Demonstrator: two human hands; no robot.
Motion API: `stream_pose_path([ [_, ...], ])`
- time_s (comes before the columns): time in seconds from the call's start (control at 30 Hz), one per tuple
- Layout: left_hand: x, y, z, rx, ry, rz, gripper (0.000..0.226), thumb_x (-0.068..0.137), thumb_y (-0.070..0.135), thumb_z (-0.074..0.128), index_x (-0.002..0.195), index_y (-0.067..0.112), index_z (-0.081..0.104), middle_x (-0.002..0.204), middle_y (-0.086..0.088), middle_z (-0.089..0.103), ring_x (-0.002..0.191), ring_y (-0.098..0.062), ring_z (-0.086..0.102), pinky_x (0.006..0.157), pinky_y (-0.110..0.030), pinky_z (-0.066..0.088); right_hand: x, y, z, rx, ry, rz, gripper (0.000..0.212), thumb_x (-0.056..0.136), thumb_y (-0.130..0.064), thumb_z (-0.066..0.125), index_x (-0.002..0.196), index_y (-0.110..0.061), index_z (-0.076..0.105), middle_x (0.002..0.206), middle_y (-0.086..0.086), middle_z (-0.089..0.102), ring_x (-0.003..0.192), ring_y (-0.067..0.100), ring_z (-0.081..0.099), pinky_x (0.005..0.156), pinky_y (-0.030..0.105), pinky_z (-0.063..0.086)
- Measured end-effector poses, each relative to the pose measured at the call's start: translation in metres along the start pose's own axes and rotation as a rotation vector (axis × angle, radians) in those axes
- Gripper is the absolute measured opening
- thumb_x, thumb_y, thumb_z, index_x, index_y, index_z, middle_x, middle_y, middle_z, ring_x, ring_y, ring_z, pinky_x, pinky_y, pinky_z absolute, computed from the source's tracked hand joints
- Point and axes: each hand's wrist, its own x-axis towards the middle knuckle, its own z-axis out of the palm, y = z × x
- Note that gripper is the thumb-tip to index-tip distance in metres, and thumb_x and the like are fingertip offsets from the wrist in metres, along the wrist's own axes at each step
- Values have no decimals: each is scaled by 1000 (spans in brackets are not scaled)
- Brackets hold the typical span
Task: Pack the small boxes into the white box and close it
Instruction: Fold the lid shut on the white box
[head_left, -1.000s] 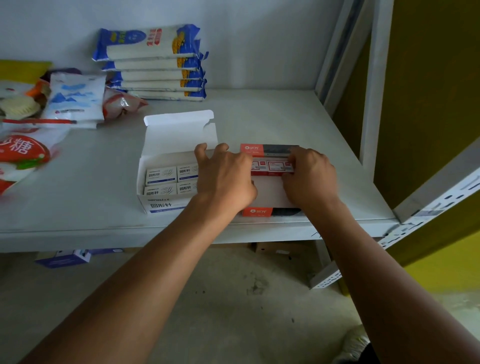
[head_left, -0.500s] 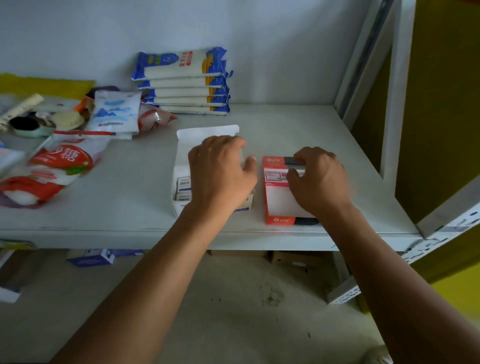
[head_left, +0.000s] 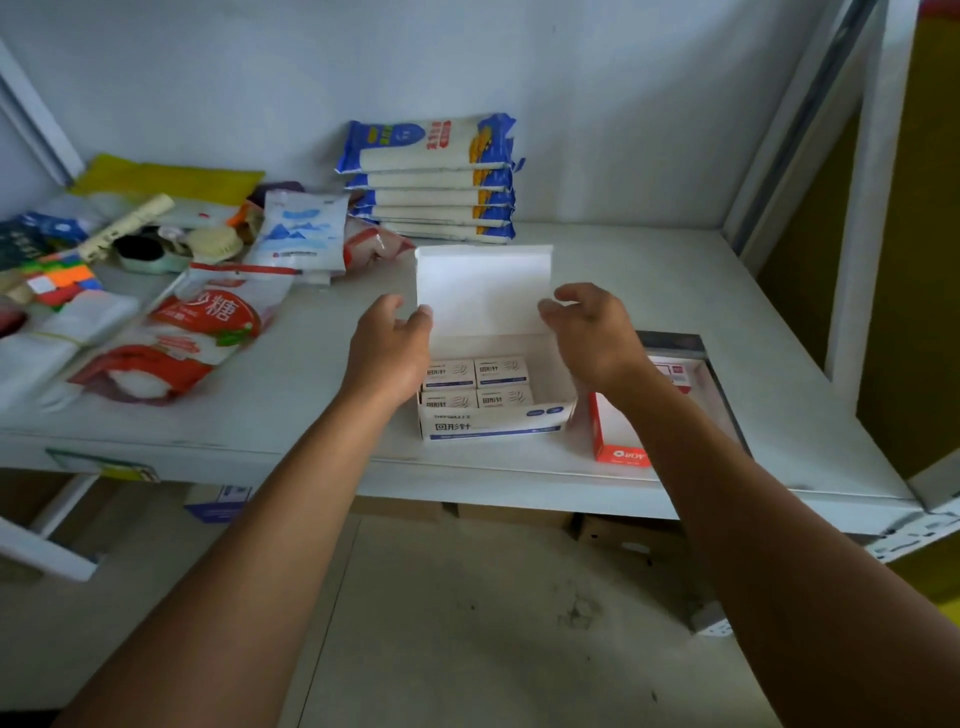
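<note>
Near the shelf's (head_left: 649, 270) front edge, your left hand (head_left: 387, 353) and right hand (head_left: 597, 332) pinch the white box's (head_left: 493, 423) upright lid (head_left: 483, 286); small boxes (head_left: 475, 384) are packed, so fold it down next.

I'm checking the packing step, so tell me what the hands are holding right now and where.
Both hands hold the raised lid flap of the white box: left hand at its left edge, right hand at its right edge, fingers pinching the sides.
</note>
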Motion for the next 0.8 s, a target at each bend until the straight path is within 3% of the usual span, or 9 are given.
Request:
stream_pose_path([
  [0.1,-2,-8,-8,-169,18,101,35,94,25,49,127,18,60,115,-6,70,106,-22,66,91,-29,49,-4,3,-10,221,60,-77,27,90,-19,56,115,-13,66,109,4,69,100,21,64,89,31,51],
  [0.2,-10,-12,-14,-284,-9,172,40,89,4,40,104,25,71,95,8,71,90,-3,65,72,-11,46,-11,9,-22,353,-25,-130,29,87,-7,46,92,-19,72,103,5,72,106,26,64,102,44,47],
  [0.3,-20,-19,-17,-279,-41,215,44,80,12,38,108,16,73,106,2,70,95,1,62,84,-17,48,-17,18,-28,373,-180,-166,31,83,-9,44,94,-17,72,108,9,71,111,30,63,103,49,45],
  [0.37,-28,-27,-17,-229,-92,264,46,78,17,37,107,16,73,111,2,69,100,1,63,82,-10,47,-25,24,-32,348,-268,-177,24,80,-16,59,101,-16,70,112,8,70,110,29,63,97,44,51],
  [0.47,-40,-37,-12,-158,-97,365,44,82,14,36,107,10,73,116,8,63,101,14,57,83,0,39,-35,29,-35,214,-363,-191,42,71,-19,79,111,-12,65,117,2,66,106,22,65,81,32,58],
  [0.53,-43,-44,-8,-121,-57,421,44,85,14,35,110,10,72,121,9,60,110,8,54,94,-4,37,-41,29,-31,121,-339,-186,41,73,-13,77,112,-11,65,115,-7,64,101,18,64,71,23,58],
  [0.6,-43,-49,-5,-89,-25,448,42,89,14,35,113,10,69,125,7,60,115,1,54,99,-11,40,-41,29,-28,51,-289,-198,36,76,-13,76,111,-13,66,117,-9,61,102,17,63,71,22,59],
  [0.8,-46,-53,2,-143,-21,481,36,93,17,38,110,8,68,124,11,58,107,20,50,90,-4,38,-38,33,-28,-143,-252,-314,27,79,-16,74,106,-11,72,129,-5,58,108,14,59,73,15,55],
])
